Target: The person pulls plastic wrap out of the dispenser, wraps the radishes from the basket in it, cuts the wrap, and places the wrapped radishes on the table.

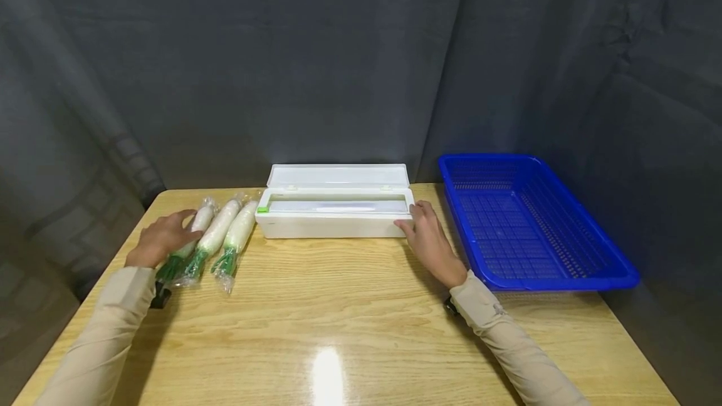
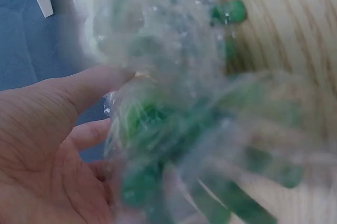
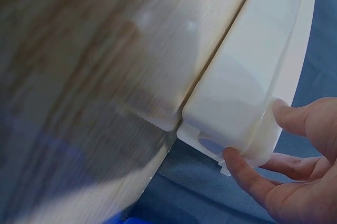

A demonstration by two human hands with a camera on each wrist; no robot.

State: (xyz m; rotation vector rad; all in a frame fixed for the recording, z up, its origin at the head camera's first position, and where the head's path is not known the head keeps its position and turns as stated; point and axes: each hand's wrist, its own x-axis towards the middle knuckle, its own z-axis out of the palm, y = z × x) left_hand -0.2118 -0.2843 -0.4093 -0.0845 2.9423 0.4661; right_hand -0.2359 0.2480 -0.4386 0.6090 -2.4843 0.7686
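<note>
Three white radishes with cut green stems, wrapped in clear plastic, lie side by side at the table's left. My left hand (image 1: pixel 163 237) is on the leftmost radish (image 1: pixel 200 221), thumb on one side and fingers on the other. In the left wrist view, the thumb (image 2: pixel 105 84) meets the blurred plastic wrap (image 2: pixel 163 92), and the fingertips are hidden behind it. A long white cling film dispenser (image 1: pixel 333 227) stands at the back middle, its lid (image 1: pixel 338 175) raised. My right hand (image 1: pixel 431 243) holds its right end, thumb and fingers on either side of the corner.
A blue plastic basket (image 1: pixel 479 262) stands on the right, close beside my right forearm. The middle radish (image 1: pixel 220 227) and right radish (image 1: pixel 241 230) lie between my left hand and the dispenser. A dark curtain (image 1: pixel 282 80) hangs behind the wooden table (image 1: pixel 254 343).
</note>
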